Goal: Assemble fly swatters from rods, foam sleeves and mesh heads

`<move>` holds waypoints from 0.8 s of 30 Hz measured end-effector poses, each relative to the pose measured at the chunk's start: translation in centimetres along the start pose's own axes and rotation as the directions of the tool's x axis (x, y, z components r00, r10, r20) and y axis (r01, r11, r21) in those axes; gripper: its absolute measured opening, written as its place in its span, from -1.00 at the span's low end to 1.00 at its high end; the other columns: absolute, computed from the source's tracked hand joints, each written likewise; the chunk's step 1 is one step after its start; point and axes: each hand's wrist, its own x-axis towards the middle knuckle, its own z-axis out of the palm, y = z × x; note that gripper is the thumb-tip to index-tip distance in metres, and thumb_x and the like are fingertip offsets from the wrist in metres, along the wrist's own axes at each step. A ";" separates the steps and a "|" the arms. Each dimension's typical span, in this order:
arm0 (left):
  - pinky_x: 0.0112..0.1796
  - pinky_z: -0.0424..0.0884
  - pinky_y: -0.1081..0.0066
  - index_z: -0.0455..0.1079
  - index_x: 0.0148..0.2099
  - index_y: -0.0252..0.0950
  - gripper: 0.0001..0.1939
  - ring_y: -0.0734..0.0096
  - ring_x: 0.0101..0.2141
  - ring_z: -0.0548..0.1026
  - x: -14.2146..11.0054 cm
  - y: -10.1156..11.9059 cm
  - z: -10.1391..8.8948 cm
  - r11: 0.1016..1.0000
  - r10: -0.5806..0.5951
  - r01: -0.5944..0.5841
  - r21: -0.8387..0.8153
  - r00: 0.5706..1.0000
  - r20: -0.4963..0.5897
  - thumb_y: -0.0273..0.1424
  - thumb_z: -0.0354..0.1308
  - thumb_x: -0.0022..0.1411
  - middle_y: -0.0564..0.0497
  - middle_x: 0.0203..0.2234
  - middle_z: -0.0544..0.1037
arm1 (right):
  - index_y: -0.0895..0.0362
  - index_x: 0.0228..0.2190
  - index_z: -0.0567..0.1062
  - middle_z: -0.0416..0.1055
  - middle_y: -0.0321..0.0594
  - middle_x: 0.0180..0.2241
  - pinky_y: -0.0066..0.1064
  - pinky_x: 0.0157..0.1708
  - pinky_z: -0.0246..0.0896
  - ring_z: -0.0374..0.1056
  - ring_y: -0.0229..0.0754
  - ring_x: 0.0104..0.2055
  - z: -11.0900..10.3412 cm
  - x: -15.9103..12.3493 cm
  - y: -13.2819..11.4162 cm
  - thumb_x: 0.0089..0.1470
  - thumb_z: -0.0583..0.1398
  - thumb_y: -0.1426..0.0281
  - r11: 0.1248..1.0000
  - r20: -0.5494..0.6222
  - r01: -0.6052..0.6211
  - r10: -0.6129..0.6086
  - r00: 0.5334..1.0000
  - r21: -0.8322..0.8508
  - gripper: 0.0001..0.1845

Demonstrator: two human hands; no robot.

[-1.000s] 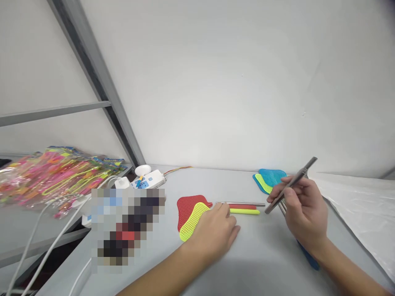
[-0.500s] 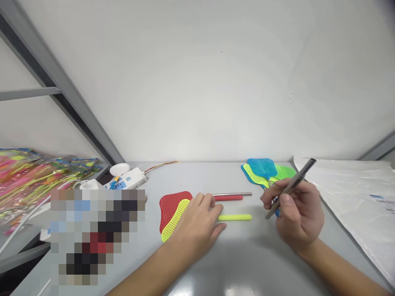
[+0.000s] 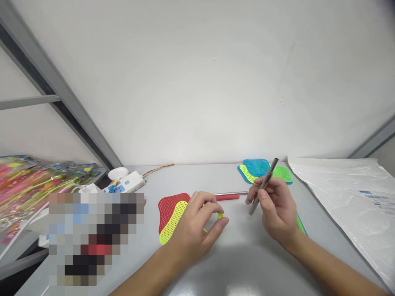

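A yellow plastic handle tube [image 3: 220, 216] points end-on between the thumb and fingers of my left hand [image 3: 197, 222], most of it hidden. Under that wrist lies a yellow perforated fly swatter head [image 3: 175, 222], partly over a red fly swatter head [image 3: 169, 205]. A red handle [image 3: 227, 197] and a thin metal rod [image 3: 231, 193] extend to the right behind my left fingers. My right hand [image 3: 276, 209] grips a metal tube [image 3: 266, 181], tilted with its upper end away to the right. The two held pieces are apart.
Blue, yellow and green fly swatters [image 3: 257, 167] lie stacked at the back right, partly behind my right hand. Clear plastic sheeting [image 3: 339, 193] covers the right side. At left are a white power strip [image 3: 131, 181] and packaged colourful goods [image 3: 27, 185].
The yellow handle, lying flat before, is now lifted and turned end-on in my left fingers. My right hand has moved left with the metal tube, which stands steeper.
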 end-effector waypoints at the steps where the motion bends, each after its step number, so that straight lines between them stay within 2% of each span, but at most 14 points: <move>1: -0.19 0.32 0.35 0.31 -0.14 -0.23 -0.93 0.39 -0.20 0.32 0.0 0.0 0.0 1.000 0.004 -0.004 -0.028 1.000 -0.005 -0.47 0.09 0.32 0.00 -0.22 0.32 | 0.04 -0.11 0.33 0.39 -0.29 -0.41 -0.29 -0.38 0.27 0.34 -0.21 -0.38 0.0 0.1 -0.1 0.28 0.04 0.43 1.000 0.006 -0.006 0.006 1.000 -0.018 -0.84; 5: -0.21 0.33 0.39 0.30 -0.17 -0.22 -0.96 0.44 -0.23 0.35 -0.1 0.0 0.5 0.995 -0.041 0.046 -0.093 0.997 0.058 -0.42 0.10 0.33 0.02 -0.22 0.32 | 0.06 -0.23 0.41 0.35 -0.21 -0.27 -0.23 -0.22 0.23 0.29 -0.16 -0.21 0.1 0.4 -0.8 0.27 0.05 0.40 0.983 0.004 0.043 -0.043 0.999 -0.178 -0.86; 9: -0.24 0.32 0.38 0.27 -0.16 -0.21 -0.93 0.44 -0.27 0.34 -0.1 -0.3 0.7 0.985 -0.113 0.128 -0.115 0.985 0.130 -0.34 0.05 0.36 0.03 -0.22 0.35 | 0.05 -0.26 0.42 0.29 -0.29 -0.36 -0.31 -0.25 0.15 0.19 -0.23 -0.32 0.1 0.7 -1.5 0.27 0.06 0.42 0.957 -0.008 0.094 -0.100 0.995 -0.276 -0.87; 14: -0.29 0.29 0.37 0.23 -0.21 -0.22 -0.85 0.40 -0.32 0.34 0.0 -0.6 0.5 0.984 -0.175 0.178 0.012 0.950 0.259 -0.26 0.02 0.37 0.04 -0.30 0.38 | 0.03 -0.26 0.40 0.33 -0.31 -0.37 -0.37 -0.32 0.15 0.23 -0.25 -0.34 0.3 0.6 -1.3 0.28 0.06 0.42 0.965 0.030 0.071 -0.066 0.997 -0.251 -0.87; 19: -0.30 0.28 0.37 0.29 -0.19 -0.23 -0.86 0.36 -0.30 0.38 -0.2 -0.6 1.0 0.984 -0.173 0.135 0.119 0.892 0.418 -0.27 0.03 0.35 0.03 -0.27 0.43 | 0.03 -0.28 0.40 0.30 -0.32 -0.40 -0.37 -0.37 0.15 0.21 -0.26 -0.40 0.3 0.6 -0.9 0.28 0.06 0.39 0.965 0.031 0.053 -0.047 0.998 -0.258 -0.87; 21: -0.30 0.27 0.37 0.28 -0.17 -0.23 -0.85 0.36 -0.31 0.39 -0.3 -0.4 1.1 0.983 -0.184 0.152 0.107 0.876 0.445 -0.27 -0.02 0.38 0.03 -0.29 0.44 | 0.04 -0.28 0.40 0.31 -0.31 -0.40 -0.37 -0.37 0.17 0.24 -0.24 -0.39 0.3 0.6 -0.8 0.28 0.06 0.37 0.968 0.011 0.022 -0.020 1.000 -0.252 -0.87; 24: -0.36 0.24 0.39 0.25 -0.17 -0.23 -0.79 0.38 -0.37 0.36 -0.2 -0.1 1.1 0.963 -0.261 0.265 0.050 0.870 0.418 -0.25 -0.12 0.42 0.05 -0.35 0.42 | 0.04 -0.26 0.40 0.33 -0.31 -0.41 -0.36 -0.40 0.22 0.27 -0.25 -0.41 0.4 0.4 -0.8 0.28 0.07 0.34 0.980 -0.028 -0.051 0.047 0.999 -0.191 -0.88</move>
